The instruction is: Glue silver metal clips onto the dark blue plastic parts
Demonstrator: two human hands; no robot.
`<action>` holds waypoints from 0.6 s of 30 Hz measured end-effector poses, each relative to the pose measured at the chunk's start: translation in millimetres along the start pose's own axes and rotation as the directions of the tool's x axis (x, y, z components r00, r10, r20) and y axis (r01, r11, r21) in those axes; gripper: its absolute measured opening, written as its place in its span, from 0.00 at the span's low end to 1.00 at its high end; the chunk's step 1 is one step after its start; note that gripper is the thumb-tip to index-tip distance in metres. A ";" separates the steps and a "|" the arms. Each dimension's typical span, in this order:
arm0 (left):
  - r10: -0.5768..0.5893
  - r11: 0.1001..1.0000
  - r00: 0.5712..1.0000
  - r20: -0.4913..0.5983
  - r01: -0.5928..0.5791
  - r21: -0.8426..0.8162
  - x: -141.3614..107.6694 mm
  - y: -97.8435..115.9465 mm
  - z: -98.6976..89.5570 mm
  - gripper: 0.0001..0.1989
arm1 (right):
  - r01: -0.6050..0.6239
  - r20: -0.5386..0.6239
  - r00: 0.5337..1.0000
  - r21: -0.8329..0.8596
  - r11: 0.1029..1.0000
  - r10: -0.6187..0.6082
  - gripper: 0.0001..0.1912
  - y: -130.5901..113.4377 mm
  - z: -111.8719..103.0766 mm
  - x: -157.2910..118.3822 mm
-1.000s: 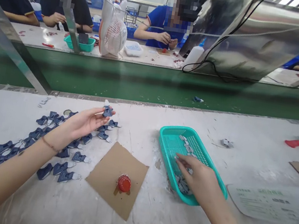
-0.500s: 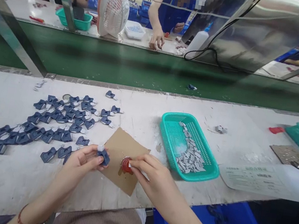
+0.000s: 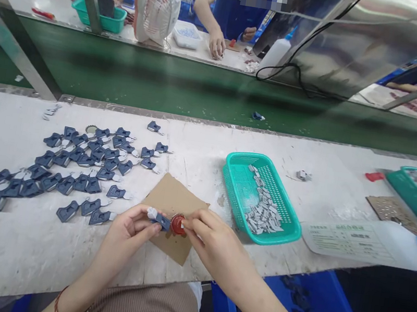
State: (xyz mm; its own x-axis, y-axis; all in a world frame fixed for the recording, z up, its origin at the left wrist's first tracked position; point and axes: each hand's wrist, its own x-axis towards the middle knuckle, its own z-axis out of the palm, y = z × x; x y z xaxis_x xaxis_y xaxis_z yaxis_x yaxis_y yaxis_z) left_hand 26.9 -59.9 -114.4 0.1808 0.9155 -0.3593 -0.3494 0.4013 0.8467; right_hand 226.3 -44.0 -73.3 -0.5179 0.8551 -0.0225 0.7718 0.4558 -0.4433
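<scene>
Between the thumb and fingers of my left hand (image 3: 131, 231) is a dark blue plastic piece (image 3: 161, 221) with a pale grey part at its end, tilted beside a small red cap (image 3: 177, 224). The cap lies on a brown cardboard sheet (image 3: 174, 193) and looks wet inside. My right hand (image 3: 215, 239) is closed in a pinch at the cap's right side, on a small pale grey piece (image 3: 183, 224) mostly hidden by the fingertips. Many similar dark blue pieces (image 3: 87, 160) with light ends are spread over the table to the left.
A green basket (image 3: 228, 172) of small grey pieces (image 3: 265, 212) stands right of the cardboard. Farther right lie a white bottle (image 3: 369, 239) with a blue cap and another green basket (image 3: 398, 178). Beyond the green divider (image 3: 166, 75), people work, and a fan (image 3: 158, 8) stands there.
My left hand has moved right with the dark blue piece, which is now turned flatter and closer to the red cap. My right hand stays at the cap. The view has shifted slightly.
</scene>
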 end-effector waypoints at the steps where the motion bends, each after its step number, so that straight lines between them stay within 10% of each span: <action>1: 0.008 1.000 1.000 0.000 -0.008 0.000 0.0 -0.3 0.9 0.07 | -0.006 0.001 1.000 0.000 1.000 0.006 0.09 0.1 -0.4 0.1; 7: 0.043 0.999 0.999 0.001 -0.043 0.023 0.2 -1.6 6.6 0.07 | -0.116 0.014 0.993 0.294 0.949 0.117 0.08 2.2 -12.1 1.5; 14: 0.065 0.998 0.997 0.031 -0.066 0.021 -2.3 1.5 18.0 0.08 | -0.254 0.082 0.942 0.806 0.534 0.325 0.05 -3.9 -24.1 9.9; 18: 0.075 0.997 0.997 0.028 -0.075 0.006 -4.2 0.7 20.9 0.08 | -0.253 0.098 0.948 0.812 0.526 0.304 0.04 -9.8 -20.8 13.1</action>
State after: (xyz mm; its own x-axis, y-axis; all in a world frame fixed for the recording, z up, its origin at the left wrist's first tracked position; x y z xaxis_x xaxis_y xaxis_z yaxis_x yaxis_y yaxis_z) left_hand 45.1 -64.0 -104.1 0.1797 0.9419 -0.2839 -0.3565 0.3313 0.8736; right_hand 219.7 -32.1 -50.6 -0.2920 0.9248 -0.2437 0.2372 -0.1769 -0.9552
